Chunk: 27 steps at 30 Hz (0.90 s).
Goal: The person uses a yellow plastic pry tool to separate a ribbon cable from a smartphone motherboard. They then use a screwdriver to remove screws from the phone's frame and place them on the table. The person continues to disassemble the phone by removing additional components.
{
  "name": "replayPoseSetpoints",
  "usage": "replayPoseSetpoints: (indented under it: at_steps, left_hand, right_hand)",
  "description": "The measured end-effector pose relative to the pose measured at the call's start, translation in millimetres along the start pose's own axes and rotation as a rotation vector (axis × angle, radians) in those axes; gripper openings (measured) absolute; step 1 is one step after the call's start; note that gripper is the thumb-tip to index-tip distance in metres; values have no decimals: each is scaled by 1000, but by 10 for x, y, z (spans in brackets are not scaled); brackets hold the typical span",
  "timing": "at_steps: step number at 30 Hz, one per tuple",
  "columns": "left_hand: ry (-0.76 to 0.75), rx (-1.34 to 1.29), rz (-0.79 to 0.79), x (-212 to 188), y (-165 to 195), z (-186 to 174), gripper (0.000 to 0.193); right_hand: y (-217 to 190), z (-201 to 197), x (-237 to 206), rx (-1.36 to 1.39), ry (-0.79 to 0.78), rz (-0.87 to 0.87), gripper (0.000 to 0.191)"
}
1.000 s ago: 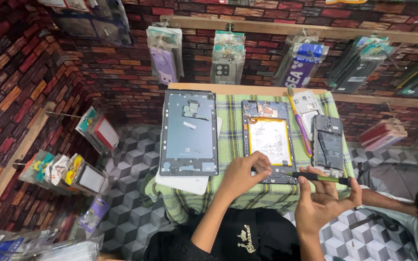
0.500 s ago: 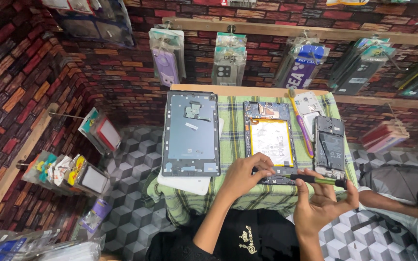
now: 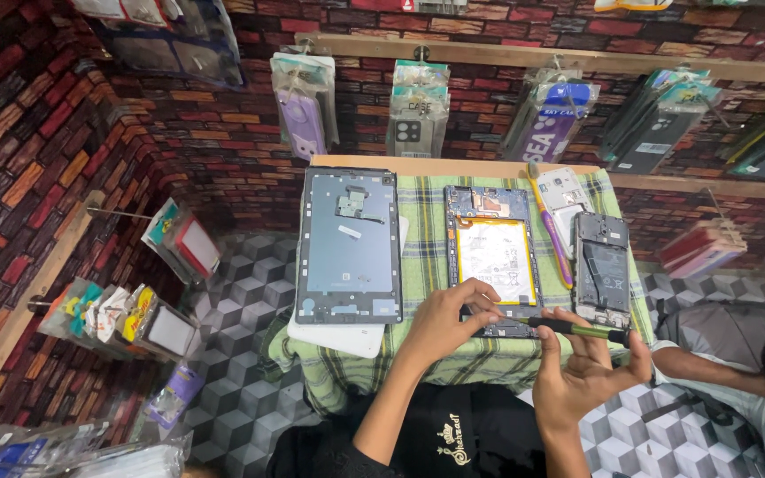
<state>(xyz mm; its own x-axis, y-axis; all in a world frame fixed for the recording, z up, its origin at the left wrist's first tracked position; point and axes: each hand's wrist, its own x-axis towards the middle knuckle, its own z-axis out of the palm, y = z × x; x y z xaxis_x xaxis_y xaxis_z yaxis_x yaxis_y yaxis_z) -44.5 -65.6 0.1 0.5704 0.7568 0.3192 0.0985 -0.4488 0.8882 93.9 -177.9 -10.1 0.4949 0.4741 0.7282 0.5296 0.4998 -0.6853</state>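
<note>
An opened tablet (image 3: 495,257) with a white battery lies on a green checked cloth (image 3: 422,239). My left hand (image 3: 449,320) rests on its near edge, fingertips pinching at the lower frame. My right hand (image 3: 588,372) holds a thin dark screwdriver (image 3: 575,329) level, its tip pointing left at the tablet's bottom edge beside my left fingers. A grey tablet back cover (image 3: 348,246) lies to the left on a white panel (image 3: 336,335).
An opened phone (image 3: 602,273) and a white phone part (image 3: 565,199) sit at the right of the cloth, with a purple and yellow brush (image 3: 549,226) between. Packaged phone cases (image 3: 418,106) hang on the brick wall. Another person (image 3: 737,381) sits at the lower right.
My hands have stayed at the tablet's lower edge; the screwdriver has shifted only slightly. The view has dropped a little.
</note>
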Motion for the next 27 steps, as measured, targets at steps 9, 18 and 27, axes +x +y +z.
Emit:
replayPoseSetpoints:
  at_steps: [9,18,27]
  left_hand:
    - [25,-25,-16,-6,-29,19,23]
    - [17,-26,-36,-17,11,-6,25]
    - [7,-36,-15,-20,9,-15,23]
  right_hand:
    - [-12,2,-25,11,21,7,81]
    - [-5,-4,-68,10,64,24,81]
    - [3,-1,-51,-4,11,-21,80]
